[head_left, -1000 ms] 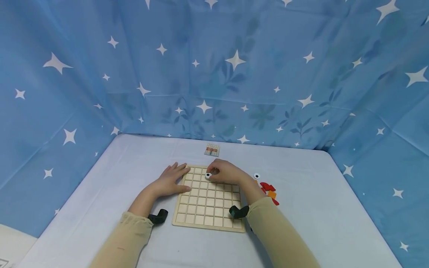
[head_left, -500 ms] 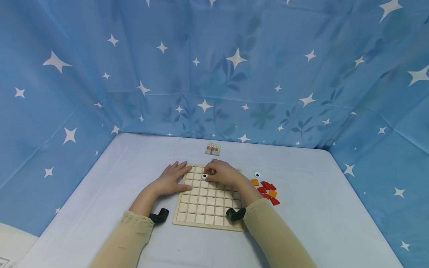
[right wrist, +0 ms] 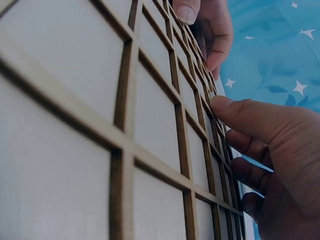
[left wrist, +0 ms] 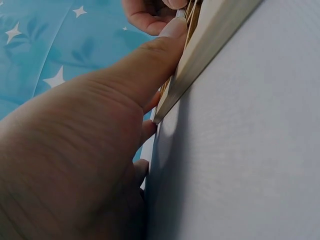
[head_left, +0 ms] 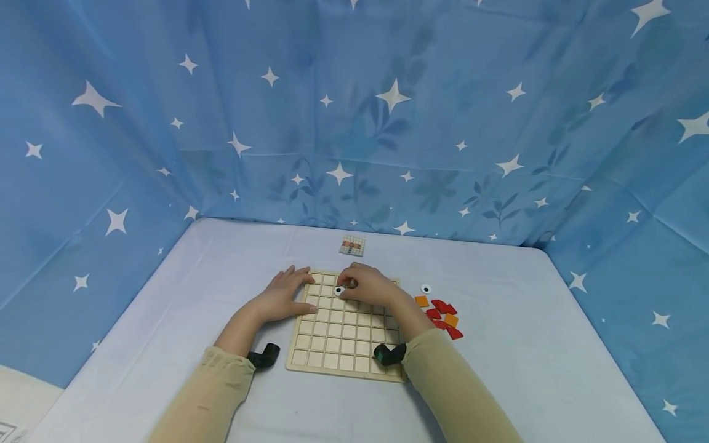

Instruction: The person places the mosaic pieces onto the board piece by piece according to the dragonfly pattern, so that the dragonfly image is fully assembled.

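2 hands are on or over the wooden grid board [head_left: 332, 345]. Against 1.0 s ago, the right hand [head_left: 371, 286] has shifted a little to the left, taking the white eye disc [head_left: 339, 291] with it; over the last 0.5 s the disc has hardly moved. That pause suggests it is about lined up with a cell near the board's far left corner, though not released. The shift also uncovers 1 orange tile [head_left: 422, 301] beside the red pieces [head_left: 455, 333], right of the board.

The right thumb and forefinger pinch the disc. The left hand [head_left: 282, 298] lies with fingers spread, thumb and forefinger over the board's left edge.

The right fingers cover part of the disc, and I cannot tell whether it touches the cell floor; neither wrist view shows it clearly. The right wrist hides some of the board's right side. The red pieces overlap, so their count is uncertain, and the pattern on the small card [head_left: 352, 245] is too small to read.
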Demonstrator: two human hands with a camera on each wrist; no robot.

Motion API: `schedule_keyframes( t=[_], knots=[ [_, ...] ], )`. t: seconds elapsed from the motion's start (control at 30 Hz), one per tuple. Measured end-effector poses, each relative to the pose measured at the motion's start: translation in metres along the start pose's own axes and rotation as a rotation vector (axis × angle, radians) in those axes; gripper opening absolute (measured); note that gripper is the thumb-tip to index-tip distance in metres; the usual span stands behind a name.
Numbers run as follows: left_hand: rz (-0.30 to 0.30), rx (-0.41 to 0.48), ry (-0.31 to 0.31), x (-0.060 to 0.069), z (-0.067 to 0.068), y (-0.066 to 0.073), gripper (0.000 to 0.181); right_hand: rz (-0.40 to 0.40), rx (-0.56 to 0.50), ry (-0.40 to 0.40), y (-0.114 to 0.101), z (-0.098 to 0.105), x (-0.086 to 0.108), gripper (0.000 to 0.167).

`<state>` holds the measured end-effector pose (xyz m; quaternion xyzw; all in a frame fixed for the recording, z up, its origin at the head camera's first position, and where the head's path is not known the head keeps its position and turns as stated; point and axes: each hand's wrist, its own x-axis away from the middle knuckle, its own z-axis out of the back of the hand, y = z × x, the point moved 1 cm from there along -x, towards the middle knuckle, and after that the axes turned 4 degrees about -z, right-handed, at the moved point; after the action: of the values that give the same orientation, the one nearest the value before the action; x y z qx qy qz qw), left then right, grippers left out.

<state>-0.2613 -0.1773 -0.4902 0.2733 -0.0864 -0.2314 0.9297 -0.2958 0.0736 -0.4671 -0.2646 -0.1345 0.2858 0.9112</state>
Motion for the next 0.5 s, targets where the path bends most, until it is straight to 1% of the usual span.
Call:
schedule_keyframes(
  t=[0.2,0.4,0.5],
  knots=[
    [-0.006,0.002,0.002,-0.0008,-0.0002,0.0001,0.066,-0.034,-0.021,-0.003,0.0009,-0.0006,0.0004,0.017],
    [-0.024,0.010,-0.037,0.0005,0.0024,-0.0015,0.066,-0.030,-0.019,-0.001,0.0025,-0.0014,0.0007,0.016],
    [-0.019,0.011,-0.045,0.0015,0.0031,-0.0022,0.065,-0.023,-0.049,-0.007,0.0026,0.0027,0.0041,0.019]
  ],
)
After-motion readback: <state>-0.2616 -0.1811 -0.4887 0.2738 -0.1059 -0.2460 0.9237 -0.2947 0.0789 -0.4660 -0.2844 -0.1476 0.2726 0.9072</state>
